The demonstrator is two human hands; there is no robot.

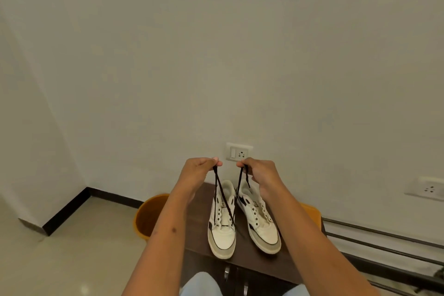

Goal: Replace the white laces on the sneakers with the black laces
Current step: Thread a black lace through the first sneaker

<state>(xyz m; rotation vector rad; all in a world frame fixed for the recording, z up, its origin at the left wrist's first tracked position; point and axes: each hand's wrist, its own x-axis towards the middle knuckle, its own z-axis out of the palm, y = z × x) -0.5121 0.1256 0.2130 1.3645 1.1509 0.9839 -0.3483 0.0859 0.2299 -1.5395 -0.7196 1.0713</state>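
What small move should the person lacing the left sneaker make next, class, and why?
Probably cross the two ends and feed one into the next empty eyelet up. The left hand and right hand each pinch an end of the black lace, held up about level, and it runs only through the lowest eyelets of the left sneaker; the eyelets above look empty.

Dark wooden cabinet [199, 243] carries two sneakers [222, 235].
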